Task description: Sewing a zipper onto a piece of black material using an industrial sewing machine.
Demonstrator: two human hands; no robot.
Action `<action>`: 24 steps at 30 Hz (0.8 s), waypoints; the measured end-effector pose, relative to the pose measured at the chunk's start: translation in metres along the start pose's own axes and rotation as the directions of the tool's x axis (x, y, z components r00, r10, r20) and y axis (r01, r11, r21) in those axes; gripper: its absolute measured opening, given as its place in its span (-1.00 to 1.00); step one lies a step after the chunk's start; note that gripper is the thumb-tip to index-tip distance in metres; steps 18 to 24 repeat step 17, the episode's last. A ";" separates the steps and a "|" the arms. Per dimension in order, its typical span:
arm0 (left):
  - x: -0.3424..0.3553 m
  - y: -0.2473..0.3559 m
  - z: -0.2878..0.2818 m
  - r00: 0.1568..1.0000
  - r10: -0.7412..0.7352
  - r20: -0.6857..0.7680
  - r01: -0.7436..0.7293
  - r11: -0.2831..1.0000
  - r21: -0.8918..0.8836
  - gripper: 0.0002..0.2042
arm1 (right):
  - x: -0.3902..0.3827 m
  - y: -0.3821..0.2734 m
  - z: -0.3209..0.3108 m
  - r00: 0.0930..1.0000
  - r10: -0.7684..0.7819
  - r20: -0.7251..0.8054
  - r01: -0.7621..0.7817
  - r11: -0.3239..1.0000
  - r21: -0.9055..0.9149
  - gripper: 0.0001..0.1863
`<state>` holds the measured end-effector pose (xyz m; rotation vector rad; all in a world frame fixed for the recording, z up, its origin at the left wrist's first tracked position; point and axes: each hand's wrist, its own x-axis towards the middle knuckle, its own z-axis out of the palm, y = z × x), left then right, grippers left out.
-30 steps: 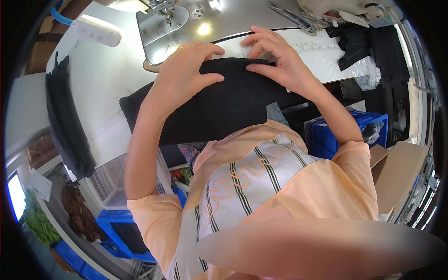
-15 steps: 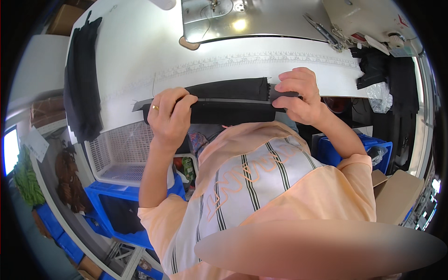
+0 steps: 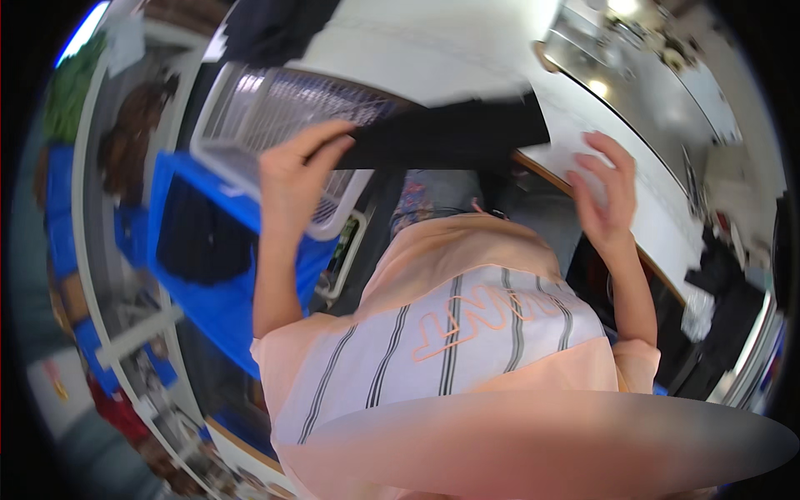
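A strip of black fabric stretches across in front of me, just off the near edge of the white table. My left hand pinches its left end between thumb and fingers. The fabric's right end hangs free of my right hand, whose fingers are spread apart over the table with nothing in them. Below and left of the fabric stands a white plastic basket, partly covered by my left hand and forearm.
A blue crate with black cloth in it stands beneath the basket. More black fabric lies on the table's far left. A metal sewing machine bed is at the upper right, with tweezers or scissors near it.
My view has turned left, toward the basket and crate. The right hand has let go of the black fabric and opened; the left still holds it.
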<state>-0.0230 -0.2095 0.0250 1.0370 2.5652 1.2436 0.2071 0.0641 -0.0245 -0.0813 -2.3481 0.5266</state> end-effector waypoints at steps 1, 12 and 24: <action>-0.005 -0.018 -0.028 0.975 -0.198 -0.096 0.194 0.980 -0.055 -0.82 | -0.001 -0.003 -0.002 0.990 0.141 0.014 -0.141 0.989 0.044 -0.64; -0.264 -0.280 -0.184 0.500 -0.865 -0.054 0.645 0.413 -0.643 -0.71 | -0.002 0.021 -0.009 0.955 0.294 0.035 -0.295 0.936 0.193 -0.71; -0.273 -0.366 -0.139 0.174 -0.984 -0.043 0.985 0.174 -0.014 -0.46 | 0.000 0.054 -0.042 0.924 0.377 0.067 -0.370 0.924 -0.097 -0.71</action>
